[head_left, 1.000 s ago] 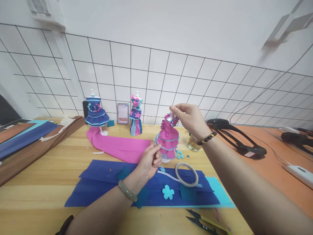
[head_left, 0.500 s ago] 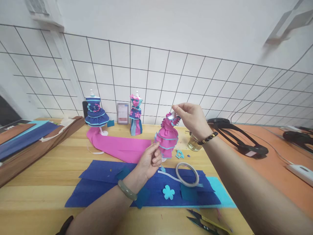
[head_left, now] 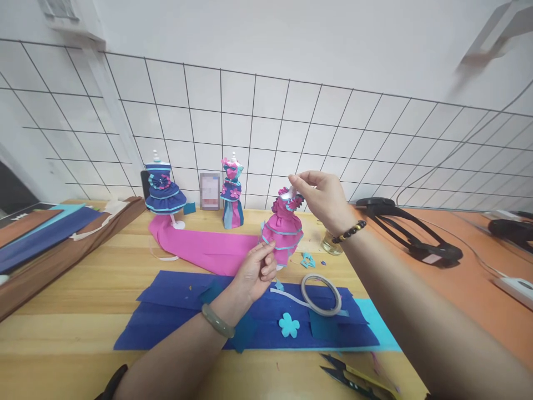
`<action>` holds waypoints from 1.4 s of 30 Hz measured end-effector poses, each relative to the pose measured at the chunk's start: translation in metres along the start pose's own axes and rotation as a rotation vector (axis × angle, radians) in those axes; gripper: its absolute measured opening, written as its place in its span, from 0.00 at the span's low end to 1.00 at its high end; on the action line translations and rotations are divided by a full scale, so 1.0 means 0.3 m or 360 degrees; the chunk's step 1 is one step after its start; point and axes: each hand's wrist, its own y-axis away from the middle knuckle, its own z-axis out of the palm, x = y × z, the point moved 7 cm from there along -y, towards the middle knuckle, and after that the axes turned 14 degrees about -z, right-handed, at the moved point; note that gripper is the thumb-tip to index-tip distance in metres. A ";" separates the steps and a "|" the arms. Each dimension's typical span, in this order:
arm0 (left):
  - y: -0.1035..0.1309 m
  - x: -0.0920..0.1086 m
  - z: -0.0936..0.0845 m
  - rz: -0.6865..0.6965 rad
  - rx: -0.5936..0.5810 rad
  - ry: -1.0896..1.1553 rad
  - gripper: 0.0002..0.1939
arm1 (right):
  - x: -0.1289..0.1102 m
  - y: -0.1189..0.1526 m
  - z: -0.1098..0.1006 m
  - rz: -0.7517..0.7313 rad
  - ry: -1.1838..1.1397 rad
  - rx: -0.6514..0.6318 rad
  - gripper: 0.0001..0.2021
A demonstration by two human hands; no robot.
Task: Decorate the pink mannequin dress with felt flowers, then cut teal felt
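Observation:
A miniature dress form (head_left: 288, 195) wears a ruffled pink paper dress (head_left: 283, 225) with light blue trim. My right hand (head_left: 322, 197) is closed on the top of the form, thumb and forefinger pinched at its neck. My left hand (head_left: 256, 272) is closed at the lower left of the skirt, its thumb and forefinger tips against the hem. The form's base is mostly hidden behind the left fingers. Below the hands lie a turquoise paper flower (head_left: 288, 325) and a roll of double-sided tape (head_left: 320, 294) on blue crepe paper (head_left: 166, 316).
Two more dressed forms, one in blue (head_left: 160, 186) and one multicoloured (head_left: 232, 191), stand at the back. Pink crepe paper (head_left: 204, 250) stretches leftward. Thread snips (head_left: 353, 378) lie at the front, a glass (head_left: 332, 244) behind my right wrist, a black headset (head_left: 410, 230) at right.
The pink-dressed form is slightly more upright and turned a little. My right hand has shifted slightly left and up with it. My left hand stays at the hem.

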 end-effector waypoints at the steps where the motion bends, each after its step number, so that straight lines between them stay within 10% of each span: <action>1: 0.000 0.001 -0.001 0.0000 0.0000 0.0001 0.13 | 0.000 0.000 0.004 -0.0003 -0.0008 -0.0004 0.15; 19: 0.001 0.022 -0.002 -0.0006 0.0083 -0.0027 0.14 | -0.002 0.030 -0.037 -0.0071 0.0016 0.0160 0.15; 26: 0.003 0.022 -0.002 -0.0016 0.0084 -0.0048 0.15 | 0.064 0.237 -0.124 -0.0135 0.0151 0.0415 0.12; 33: 0.002 -0.017 -0.001 0.0072 0.0213 -0.0313 0.19 | 0.145 0.592 0.051 0.0097 0.0062 -0.0725 0.06; 42: 0.014 -0.082 0.045 0.0042 0.0285 -0.0914 0.18 | 0.108 0.695 0.144 -0.0034 0.0198 -0.1104 0.07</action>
